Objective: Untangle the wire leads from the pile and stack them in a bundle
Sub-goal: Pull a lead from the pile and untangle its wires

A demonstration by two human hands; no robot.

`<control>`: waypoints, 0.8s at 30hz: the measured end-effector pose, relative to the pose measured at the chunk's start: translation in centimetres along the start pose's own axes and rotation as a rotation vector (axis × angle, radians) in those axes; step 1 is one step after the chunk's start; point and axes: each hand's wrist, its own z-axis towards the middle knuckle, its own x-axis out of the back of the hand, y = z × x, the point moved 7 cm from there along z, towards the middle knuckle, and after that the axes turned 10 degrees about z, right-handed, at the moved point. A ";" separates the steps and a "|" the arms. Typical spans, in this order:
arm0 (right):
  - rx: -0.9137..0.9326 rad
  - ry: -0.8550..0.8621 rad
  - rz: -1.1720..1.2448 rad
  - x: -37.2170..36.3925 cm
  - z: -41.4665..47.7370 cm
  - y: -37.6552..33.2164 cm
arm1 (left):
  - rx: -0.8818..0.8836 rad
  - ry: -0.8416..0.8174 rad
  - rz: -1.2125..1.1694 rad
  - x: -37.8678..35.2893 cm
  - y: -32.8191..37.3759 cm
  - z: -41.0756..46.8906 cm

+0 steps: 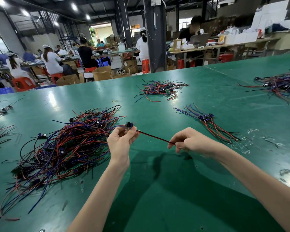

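Observation:
A big tangled pile of red, black and purple wire leads (pixel 64 146) lies on the green table (pixel 174 190) at my left. One wire lead (pixel 155 136), red and black, is stretched taut above the table between my hands. My left hand (pixel 122 139) pinches its end with the small black component, just right of the pile. My right hand (pixel 189 139) pinches the other end. A sorted bundle of leads (pixel 209 122) lies flat beyond my right hand, components together and wires fanned out.
A second loose pile (pixel 161 90) lies further back at the centre, another pile (pixel 281 85) at the far right. Stray leads (pixel 2 111) lie at the left edge. Clear plastic scraps (pixel 246 144) lie at the right. People work at benches behind the table.

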 end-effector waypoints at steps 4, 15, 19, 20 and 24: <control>0.018 -0.067 -0.006 -0.2 -0.2 -0.2 | 0.007 0.004 0.005 0.1 0.0 0.0; -0.143 -0.409 0.107 -0.3 -1.7 0.3 | 0.114 -0.099 -0.117 -0.9 -0.5 -0.5; -0.186 -0.487 0.086 0.1 -2.3 0.3 | 0.185 -0.113 -0.175 -0.9 -0.8 -0.4; -0.196 -0.488 0.096 0.2 -2.5 0.3 | 0.199 -0.122 -0.178 -1.0 -0.9 -0.4; -0.179 -0.332 0.143 0.7 -1.9 -0.2 | 0.234 -0.170 -0.177 -1.8 -1.6 -1.0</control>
